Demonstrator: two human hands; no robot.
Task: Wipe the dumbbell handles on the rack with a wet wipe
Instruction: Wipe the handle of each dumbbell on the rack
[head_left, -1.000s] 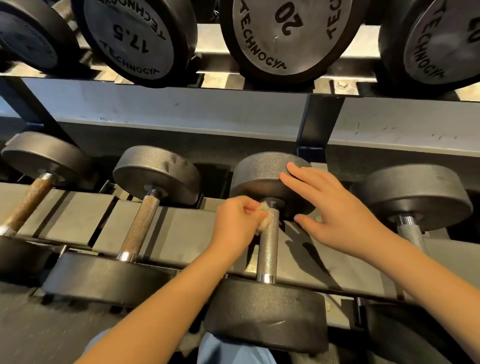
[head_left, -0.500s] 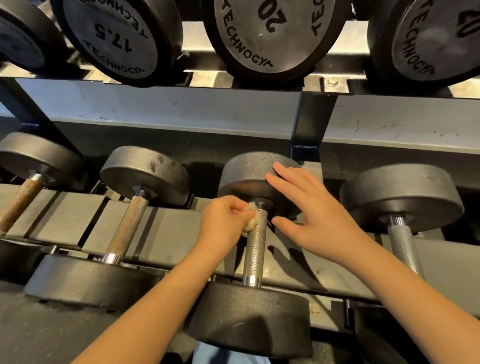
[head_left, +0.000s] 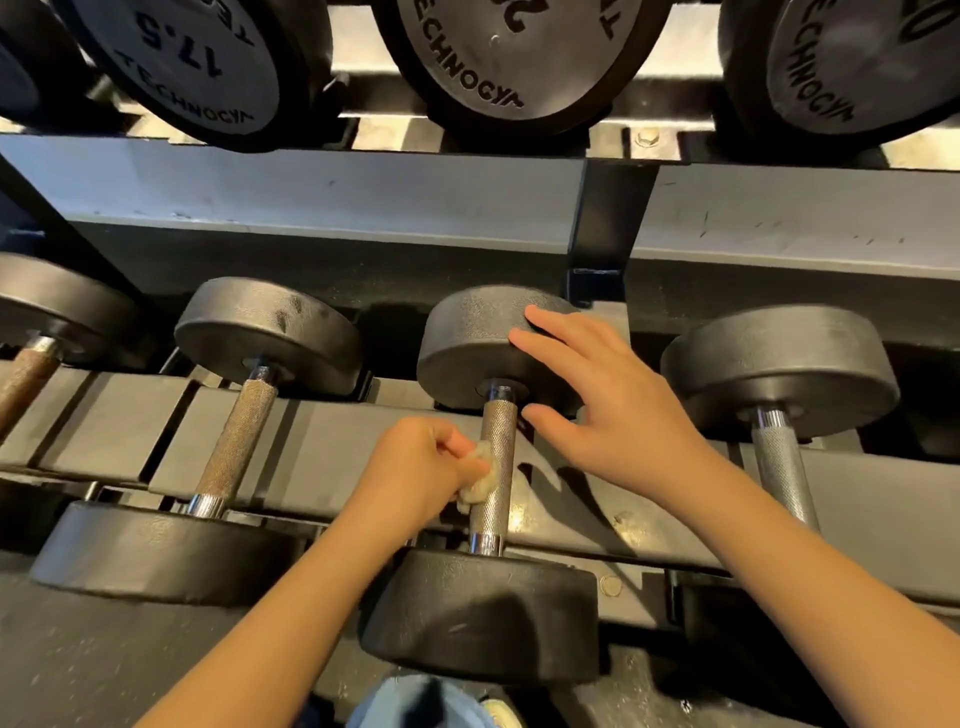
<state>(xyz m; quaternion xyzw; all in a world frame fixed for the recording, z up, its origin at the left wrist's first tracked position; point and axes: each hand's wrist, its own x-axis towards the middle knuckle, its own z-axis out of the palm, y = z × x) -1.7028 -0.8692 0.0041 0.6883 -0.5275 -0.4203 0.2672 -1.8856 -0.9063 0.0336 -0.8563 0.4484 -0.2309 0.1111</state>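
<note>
We see the dumbbell handle (head_left: 496, 467) on the rack (head_left: 363, 452), long axis running near-to-far. Left hand (head_left: 415, 470) pinches the wet wipe (head_left: 480, 480) against it; right hand (head_left: 608, 410), fingers straight, rests on the far head (head_left: 467, 343).

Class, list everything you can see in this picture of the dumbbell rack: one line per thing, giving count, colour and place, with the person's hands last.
Lower-row dumbbells: four, black heads; two left handles rusty brown, two right ones silver; on the lower shelf.
Upper-row dumbbells: four heads showing, black, one marked 17.5; top shelf.
Rack: one, grey beams with a black upright; across the middle.
Wet wipe: one, off-white, crumpled; against the centre handle.
Trouser leg: one, blue; bottom edge.
Left hand: one, grips the wipe.
Right hand: one, fingers straight, resting on the centre dumbbell's far head.
</note>
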